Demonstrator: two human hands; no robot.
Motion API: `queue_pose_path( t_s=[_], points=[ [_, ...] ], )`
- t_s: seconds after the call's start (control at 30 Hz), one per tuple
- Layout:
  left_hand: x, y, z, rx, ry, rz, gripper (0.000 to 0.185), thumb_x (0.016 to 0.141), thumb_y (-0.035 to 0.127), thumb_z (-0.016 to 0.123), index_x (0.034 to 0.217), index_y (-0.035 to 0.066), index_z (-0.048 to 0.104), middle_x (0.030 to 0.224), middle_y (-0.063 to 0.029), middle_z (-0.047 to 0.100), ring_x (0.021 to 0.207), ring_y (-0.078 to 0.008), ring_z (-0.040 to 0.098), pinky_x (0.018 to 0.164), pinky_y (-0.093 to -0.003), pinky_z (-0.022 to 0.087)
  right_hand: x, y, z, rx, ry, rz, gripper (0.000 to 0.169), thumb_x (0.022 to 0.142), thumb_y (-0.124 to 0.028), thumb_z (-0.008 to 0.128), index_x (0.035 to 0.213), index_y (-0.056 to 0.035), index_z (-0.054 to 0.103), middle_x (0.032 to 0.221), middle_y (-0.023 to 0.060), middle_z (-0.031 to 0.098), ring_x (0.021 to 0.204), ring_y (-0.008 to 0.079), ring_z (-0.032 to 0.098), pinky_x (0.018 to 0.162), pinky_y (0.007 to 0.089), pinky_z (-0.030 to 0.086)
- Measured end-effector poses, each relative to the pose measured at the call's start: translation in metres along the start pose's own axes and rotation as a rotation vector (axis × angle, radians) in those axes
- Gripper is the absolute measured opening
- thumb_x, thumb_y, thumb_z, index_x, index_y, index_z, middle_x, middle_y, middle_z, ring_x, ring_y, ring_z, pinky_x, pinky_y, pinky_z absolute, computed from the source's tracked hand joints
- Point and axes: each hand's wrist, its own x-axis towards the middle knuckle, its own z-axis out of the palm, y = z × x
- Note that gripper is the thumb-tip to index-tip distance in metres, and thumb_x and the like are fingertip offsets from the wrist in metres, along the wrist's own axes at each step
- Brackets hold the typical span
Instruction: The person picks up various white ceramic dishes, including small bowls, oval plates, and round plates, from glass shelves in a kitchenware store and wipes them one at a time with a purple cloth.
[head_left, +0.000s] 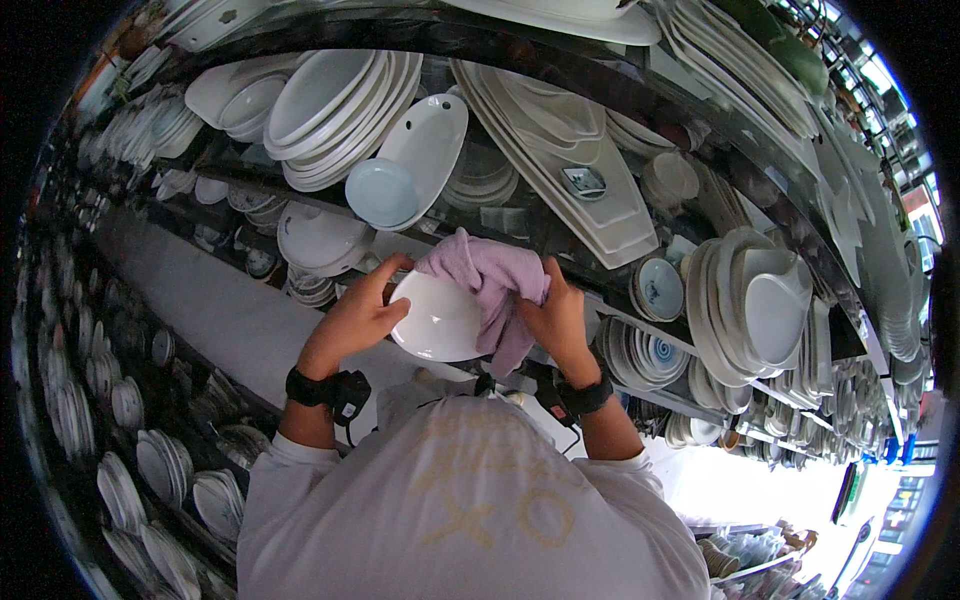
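A glossy white oval dish (433, 319) is held up in front of my chest. My left hand (365, 311) grips its left rim, thumb on the inner face and fingers behind. Across the dish's right and upper part lies a pink-purple cloth (499, 281). My right hand (553, 315) pinches the cloth at the dish's right side; whether it also grips the rim underneath is hidden. Just beyond the dish, on the shelf, a white oval plate with two holes (435, 142) leans behind a small pale-blue round dish (381, 193).
Dark shelves ahead carry stacked white oval bowls (330, 112), long angular platters (570, 172) and leaning plates (750, 300). Below are a lidded white tureen (322, 236) and blue-patterned bowls (660, 352). More stacked plates (161, 465) stand on the left. Grey floor (202, 277) runs alongside.
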Motion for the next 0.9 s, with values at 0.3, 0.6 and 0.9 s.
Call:
queue_pose_path(
  t_s=[0.3, 0.6, 0.9],
  points=[
    [-0.007, -0.007, -0.017, -0.235, -0.041, -0.011, 0.049, 0.084, 0.006, 0.058, 0.131, 0.000, 0.046, 0.105, -0.0123, 0.064, 0.080, -0.0152, 0.062, 0.068, -0.0302, 0.052, -0.029, 0.048, -0.016, 0.659, 0.091, 0.070, 0.048, 0.080, 0.000, 0.059, 0.127, -0.0005, 0.049, 0.112, 0.0141, 0.064, 0.102, 0.0242, 0.063, 0.090, 0.0343, 0.048],
    [0.014, 0.001, -0.026, -0.696, 0.119, -0.233, 0.067, 0.085, 0.017, 0.061, 0.144, 0.004, 0.031, 0.120, -0.0165, 0.058, 0.094, -0.0216, 0.066, 0.069, -0.0330, 0.061, -0.040, 0.041, -0.036, 1.168, -0.126, 0.158, 0.058, 0.081, -0.012, 0.053, 0.136, -0.0052, 0.037, 0.108, 0.0085, 0.056, 0.099, 0.0178, 0.055, 0.091, 0.0300, 0.044],
    [0.128, -0.033, -0.043, -0.993, 0.110, -0.079, 0.040, 0.091, 0.010, 0.055, 0.128, -0.003, 0.045, 0.118, -0.0150, 0.058, 0.102, -0.0219, 0.063, 0.085, -0.0278, 0.055, -0.048, 0.027, -0.013, 0.750, -0.297, 0.204, 0.059, 0.086, -0.011, 0.062, 0.138, -0.0106, 0.034, 0.089, 0.0017, 0.051, 0.080, 0.0102, 0.047, 0.074, 0.0239, 0.040]
  ],
)
